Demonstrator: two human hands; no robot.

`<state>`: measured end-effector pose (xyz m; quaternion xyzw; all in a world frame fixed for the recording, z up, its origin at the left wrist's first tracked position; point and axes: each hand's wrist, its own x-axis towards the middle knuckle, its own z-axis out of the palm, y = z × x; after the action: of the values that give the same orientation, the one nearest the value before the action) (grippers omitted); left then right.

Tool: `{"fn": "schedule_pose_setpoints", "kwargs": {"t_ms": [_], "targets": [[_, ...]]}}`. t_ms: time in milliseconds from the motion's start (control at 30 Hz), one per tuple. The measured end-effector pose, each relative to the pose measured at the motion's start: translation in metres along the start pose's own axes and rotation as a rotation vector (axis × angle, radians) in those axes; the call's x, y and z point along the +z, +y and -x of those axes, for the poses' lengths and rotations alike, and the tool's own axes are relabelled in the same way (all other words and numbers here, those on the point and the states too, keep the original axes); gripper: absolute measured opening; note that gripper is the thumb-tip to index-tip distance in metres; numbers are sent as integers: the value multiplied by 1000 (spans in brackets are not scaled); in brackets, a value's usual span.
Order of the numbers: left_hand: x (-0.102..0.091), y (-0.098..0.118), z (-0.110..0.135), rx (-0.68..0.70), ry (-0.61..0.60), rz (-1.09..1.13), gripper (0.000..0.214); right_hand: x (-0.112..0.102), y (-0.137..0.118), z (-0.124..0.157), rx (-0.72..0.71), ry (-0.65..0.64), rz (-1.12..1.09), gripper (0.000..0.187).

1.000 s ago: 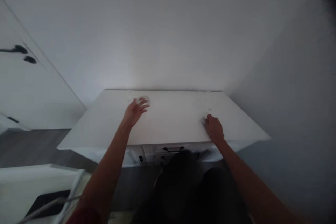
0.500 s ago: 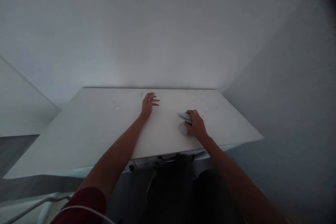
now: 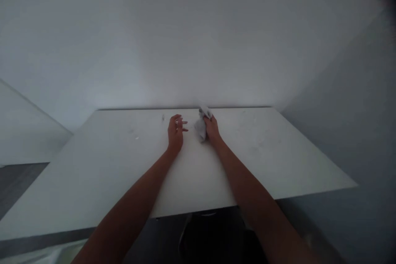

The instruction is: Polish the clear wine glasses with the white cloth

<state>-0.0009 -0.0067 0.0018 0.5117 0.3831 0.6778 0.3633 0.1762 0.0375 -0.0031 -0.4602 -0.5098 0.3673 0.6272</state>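
In the head view, your right hand (image 3: 212, 128) has its grip pinched on a pale grey cloth (image 3: 200, 130), bunched between thumb and fingers. The cloth is toward the rear of the white worktop (image 3: 102, 181), between your two hands, with one fold tipped up toward the back edge and the rest drooping on the side facing your left hand.

Your left hand (image 3: 175, 130) is just beside the cloth, apart from it. Its grip is spread, fingers parted and slightly bent, pointing toward the cloth; a pale patch shows among the fingers, too small to make out. You cannot tell whether this hand touches the surface.

Left of that hand you have a small dark spot (image 3: 163, 118) and a tiny white fleck (image 3: 137, 137). Faint smudges (image 3: 259, 143) mark the surface to the right of your right forearm. The worktop's back edge runs along the pale wall (image 3: 192, 41).

At the lower left, a pale object (image 3: 63, 254) is cut off by the frame; you cannot tell whether it is a container or what is in it.
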Motion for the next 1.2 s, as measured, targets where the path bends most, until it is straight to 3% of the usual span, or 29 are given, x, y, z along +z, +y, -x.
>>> {"fn": "schedule_pose_setpoints", "kwargs": {"t_ms": [167,333,433,567,667,800,1033,1200], "targets": [[-2,-5,0,48,37,-110,43,3,17,1,101,106,-179,39],[-4,-7,-1,64,-42,-150,39,2,1,11,-47,101,11,39],[-4,-7,-3,65,4,-99,40,1,-10,18,-154,63,83,40],[-3,-7,-5,48,18,-55,41,0,-13,20,-88,41,-5,49],[-3,-6,-6,45,-26,-46,43,1,-15,22,-24,-47,-76,50],[-7,-2,-8,32,-50,-27,45,4,-22,33,-55,-192,-17,42],[-8,2,-11,-23,-35,44,49,11,-24,40,-39,-171,-95,42],[-9,4,-8,-13,-65,52,47,14,-14,33,-6,-351,-87,38]]}}
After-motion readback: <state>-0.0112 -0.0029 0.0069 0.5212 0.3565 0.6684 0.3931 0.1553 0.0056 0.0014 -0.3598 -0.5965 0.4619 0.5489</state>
